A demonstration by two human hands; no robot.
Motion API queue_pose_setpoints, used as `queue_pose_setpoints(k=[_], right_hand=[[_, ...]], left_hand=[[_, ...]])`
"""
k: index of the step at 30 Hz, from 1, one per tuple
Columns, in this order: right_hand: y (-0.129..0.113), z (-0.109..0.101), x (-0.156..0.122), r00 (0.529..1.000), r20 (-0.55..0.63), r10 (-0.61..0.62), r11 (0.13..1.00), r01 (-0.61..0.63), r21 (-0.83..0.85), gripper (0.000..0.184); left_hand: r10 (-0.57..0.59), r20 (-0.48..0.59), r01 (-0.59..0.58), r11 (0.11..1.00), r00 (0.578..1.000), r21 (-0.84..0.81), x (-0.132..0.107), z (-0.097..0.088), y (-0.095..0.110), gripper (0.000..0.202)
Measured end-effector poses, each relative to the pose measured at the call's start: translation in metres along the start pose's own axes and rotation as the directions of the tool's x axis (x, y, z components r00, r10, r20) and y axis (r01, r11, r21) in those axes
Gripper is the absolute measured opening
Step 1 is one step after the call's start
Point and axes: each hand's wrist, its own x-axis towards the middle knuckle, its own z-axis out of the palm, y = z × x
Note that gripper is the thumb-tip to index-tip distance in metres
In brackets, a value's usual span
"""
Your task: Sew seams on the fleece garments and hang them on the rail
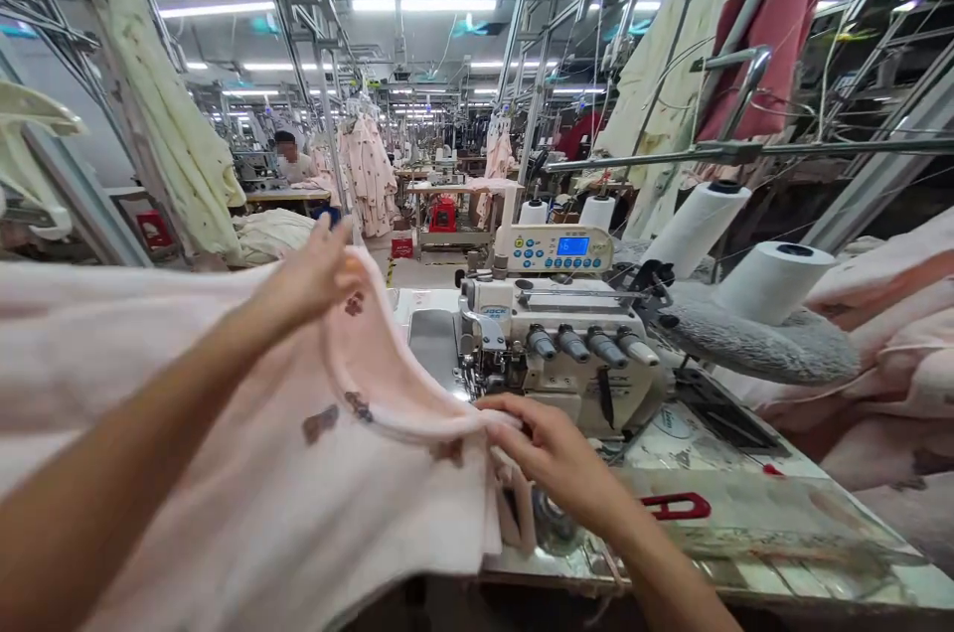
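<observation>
A pale pink garment piece [417, 483] with small brown printed motifs spreads across the left and middle of the view. My left hand [313, 264] is raised and pinches the garment's upper edge, partly blurred. Lower down, my right hand [548, 448] grips the same curved edge between thumb and fingers, close to the front of a white overlock sewing machine [552, 314]. The edge between both hands sags in a curve. Behind the cloth, the machine's needle area [473, 369] shows, and the fabric appears in front of it.
White thread cones [775, 279] stand right of the machine, around a grey fluffy cover [767, 354]. Red thread snips [675, 507] lie on the machine table [835, 513]. Pink cloth [894, 334] is heaped at right. Hanging garments [365, 170] and a person [290, 160] are farther back.
</observation>
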Motion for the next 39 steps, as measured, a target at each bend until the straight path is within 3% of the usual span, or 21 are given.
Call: queue_pose_setpoints(k=[2,4,6,9,12,15,18,23,27,30,36,38,39], right_hand=[[0.008,0.008,0.006,0.995,-0.099,0.019,0.998,-0.025,-0.060,0.020],[0.016,0.014,0.006,0.987,-0.160,0.027,0.994,-0.044,-0.104,0.017],[0.019,0.014,0.004,0.982,-0.186,0.014,0.989,-0.041,-0.142,0.016],[0.020,0.007,0.003,0.987,-0.158,-0.017,0.981,-0.014,-0.191,0.013],[0.021,0.000,0.006,0.991,-0.131,0.026,0.980,-0.051,-0.192,0.016],[0.020,0.000,0.012,0.971,-0.199,0.135,0.957,-0.180,-0.228,0.020],[0.017,0.004,0.017,0.941,-0.294,0.168,0.926,-0.253,-0.280,0.020],[0.017,0.010,0.016,0.914,-0.384,0.133,0.933,-0.246,-0.263,0.024],[0.023,0.012,0.012,0.904,-0.403,0.144,0.951,-0.239,-0.196,0.019],[0.026,0.013,0.011,0.892,-0.440,0.102,0.955,-0.212,-0.208,0.016],[0.033,0.021,0.013,0.850,-0.519,-0.090,0.934,-0.108,-0.339,0.016],[0.036,0.028,0.006,0.799,-0.582,-0.148,0.919,-0.106,-0.380,0.014],[0.038,0.032,0.000,0.751,-0.634,-0.184,0.912,-0.109,-0.395,0.015]], left_hand=[[0.188,0.025,-0.188,0.982,0.982,-0.034,-0.034,0.030,0.022,0.040],[0.412,0.077,-0.396,0.904,0.908,-0.162,-0.071,0.063,0.038,0.034],[0.485,0.122,-0.461,0.869,0.866,-0.182,-0.095,0.090,0.044,0.023],[0.505,0.207,-0.486,0.863,0.838,-0.135,-0.099,0.109,0.044,0.015],[0.508,0.247,-0.486,0.862,0.826,-0.146,-0.085,0.112,0.042,0.016],[0.476,0.269,-0.425,0.876,0.837,-0.229,-0.077,0.112,0.044,0.016],[0.441,0.286,-0.367,0.888,0.850,-0.277,-0.075,0.113,0.048,0.014],[0.391,0.315,-0.254,0.882,0.865,-0.397,-0.071,0.116,0.051,0.019],[0.395,0.381,-0.152,0.834,0.836,-0.530,-0.067,0.116,0.049,0.017],[0.407,0.423,-0.071,0.783,0.810,-0.618,-0.064,0.117,0.048,0.015],[0.382,0.412,-0.035,0.767,0.827,-0.641,-0.061,0.120,0.047,0.013],[0.373,0.397,-0.032,0.761,0.838,-0.648,-0.060,0.121,0.047,0.013],[0.366,0.391,-0.033,0.764,0.844,-0.644,-0.059,0.122,0.047,0.013]])
